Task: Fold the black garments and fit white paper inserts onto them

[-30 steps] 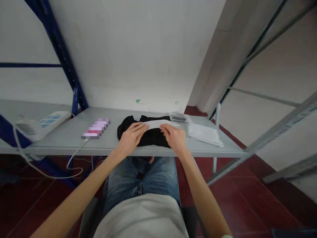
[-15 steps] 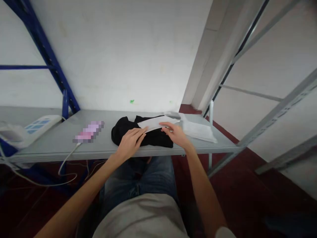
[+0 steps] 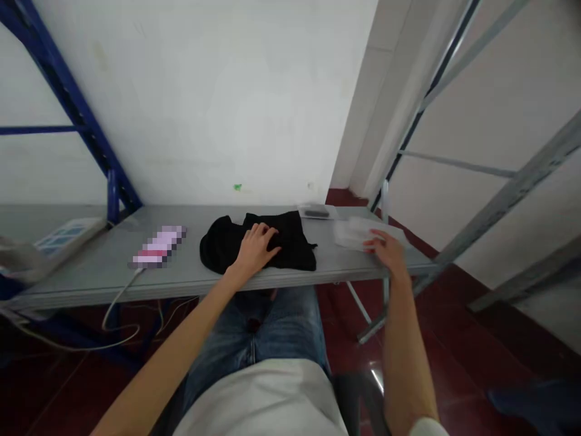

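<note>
While the left hand lies palm down on the folded black cloth, its fingers a little bent and the thumb apart, the right hand is at the white packets well to its right; blur prevents telling whether thumb and fingers pinch one. Beneath the left hand, the cloth lies on the counter, rounded end left of the fingers, squarer end right; light, even pressure from spread fingertips should steady it without rucking. For the right hand, the thin packets would probably slide together, so a single edge is best taken between thumb and forefinger and lifted rather than dragged. Beyond the left hand's fingertips and to the right, a small packet with a dark insert rests near the cloth's far corner; well left of that hand lies a phone, best kept clear of the forearm.
</note>
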### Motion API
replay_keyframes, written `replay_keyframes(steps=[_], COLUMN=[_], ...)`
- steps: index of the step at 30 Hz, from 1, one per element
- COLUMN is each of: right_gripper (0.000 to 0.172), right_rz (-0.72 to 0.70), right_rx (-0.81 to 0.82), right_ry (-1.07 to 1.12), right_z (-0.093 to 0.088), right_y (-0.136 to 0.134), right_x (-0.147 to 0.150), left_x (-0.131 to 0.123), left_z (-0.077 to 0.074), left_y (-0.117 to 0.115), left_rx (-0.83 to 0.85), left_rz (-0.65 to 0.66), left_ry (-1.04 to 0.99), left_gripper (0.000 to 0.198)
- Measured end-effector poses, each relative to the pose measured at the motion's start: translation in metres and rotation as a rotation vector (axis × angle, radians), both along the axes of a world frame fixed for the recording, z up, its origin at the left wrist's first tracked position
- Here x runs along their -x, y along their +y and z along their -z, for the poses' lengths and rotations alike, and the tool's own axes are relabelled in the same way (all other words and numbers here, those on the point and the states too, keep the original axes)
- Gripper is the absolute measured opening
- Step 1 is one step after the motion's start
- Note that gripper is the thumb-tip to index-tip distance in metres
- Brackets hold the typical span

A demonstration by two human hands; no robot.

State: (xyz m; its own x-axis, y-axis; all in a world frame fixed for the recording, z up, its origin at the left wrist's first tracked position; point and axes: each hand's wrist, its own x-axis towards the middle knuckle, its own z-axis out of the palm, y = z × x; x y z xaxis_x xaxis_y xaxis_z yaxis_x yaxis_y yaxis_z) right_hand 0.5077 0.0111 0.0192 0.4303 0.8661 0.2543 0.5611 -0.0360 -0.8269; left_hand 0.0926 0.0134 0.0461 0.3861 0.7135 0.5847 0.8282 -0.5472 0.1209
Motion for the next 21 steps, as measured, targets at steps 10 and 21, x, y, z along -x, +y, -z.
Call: replay_keyframes(steps=[10, 21], right_gripper=[0.057, 0.039], right_rz=[0.266, 0.28], right_rx=[0.157, 0.318], right_ry=[-0.269, -0.39], right_z=[-0.006, -0.001], right_y=[0.0, 0.003], right_x=[0.01, 0.024], left_x=[0.025, 0.074], left_z=[0.003, 0.002], left_y=[0.003, -0.024], left_rx=[0.034, 0.009], left_rz=[-0.241, -0.313], left_ry=[-0.492, -0.287], left_gripper=[0.018, 0.047])
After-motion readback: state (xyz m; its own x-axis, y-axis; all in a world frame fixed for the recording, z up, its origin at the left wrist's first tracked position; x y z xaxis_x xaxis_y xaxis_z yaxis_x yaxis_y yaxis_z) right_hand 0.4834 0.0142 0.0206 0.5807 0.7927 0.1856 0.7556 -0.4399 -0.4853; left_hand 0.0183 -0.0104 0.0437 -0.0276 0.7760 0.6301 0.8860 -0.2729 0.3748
